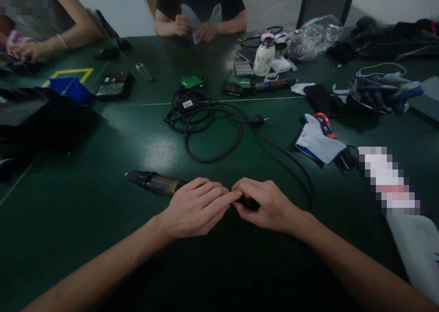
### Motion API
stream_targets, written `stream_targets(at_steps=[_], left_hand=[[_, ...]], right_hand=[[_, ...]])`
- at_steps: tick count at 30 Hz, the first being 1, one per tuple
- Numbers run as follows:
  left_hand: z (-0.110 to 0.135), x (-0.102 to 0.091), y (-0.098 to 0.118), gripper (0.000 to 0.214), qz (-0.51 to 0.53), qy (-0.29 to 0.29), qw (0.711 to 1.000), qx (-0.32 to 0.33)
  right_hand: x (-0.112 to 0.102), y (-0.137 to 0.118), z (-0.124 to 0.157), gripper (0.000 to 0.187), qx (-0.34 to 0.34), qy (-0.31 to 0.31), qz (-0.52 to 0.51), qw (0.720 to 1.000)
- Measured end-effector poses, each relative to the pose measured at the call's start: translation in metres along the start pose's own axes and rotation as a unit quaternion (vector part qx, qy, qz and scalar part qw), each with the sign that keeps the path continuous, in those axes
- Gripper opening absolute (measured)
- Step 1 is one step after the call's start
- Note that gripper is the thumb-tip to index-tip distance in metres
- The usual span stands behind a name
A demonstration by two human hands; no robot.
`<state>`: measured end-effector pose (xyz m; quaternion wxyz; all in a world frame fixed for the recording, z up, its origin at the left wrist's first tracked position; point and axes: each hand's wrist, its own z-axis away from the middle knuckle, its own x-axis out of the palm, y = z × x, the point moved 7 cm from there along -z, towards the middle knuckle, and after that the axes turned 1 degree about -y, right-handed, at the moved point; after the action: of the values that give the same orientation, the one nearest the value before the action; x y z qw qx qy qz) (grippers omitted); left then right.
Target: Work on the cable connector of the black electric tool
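My left hand (200,207) is closed over the rear part of a dark electric screwdriver (156,182). The tool's tip points left, and its back end is hidden under my fingers. My right hand (265,204) is curled in a pinch, its fingertips meeting those of my left hand. Something dark shows in the gap below its index finger, too hidden to name. A black cord (291,159) runs from the middle of the table and disappears behind my right wrist.
A coiled power cable (212,159) with a plug (260,119) lies ahead. Beyond it are circuit-board units (192,81), another screwdriver (274,85) and a bottle (264,58). A glove (318,140) lies right, a black box (41,120) left. Two people sit across the table.
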<state>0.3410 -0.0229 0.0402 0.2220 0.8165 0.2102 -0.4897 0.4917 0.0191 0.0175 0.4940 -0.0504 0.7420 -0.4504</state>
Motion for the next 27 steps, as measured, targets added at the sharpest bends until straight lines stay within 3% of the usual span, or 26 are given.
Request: stream_targets(at_steps=[27], left_hand=[[-0.0015,0.0017,-0.0036,0.055,0.033,-0.020,0.999,-0.023]], right_hand=[[-0.0011,-0.0016,0.0001,0.015,-0.016,0.014,-0.006,1.000]])
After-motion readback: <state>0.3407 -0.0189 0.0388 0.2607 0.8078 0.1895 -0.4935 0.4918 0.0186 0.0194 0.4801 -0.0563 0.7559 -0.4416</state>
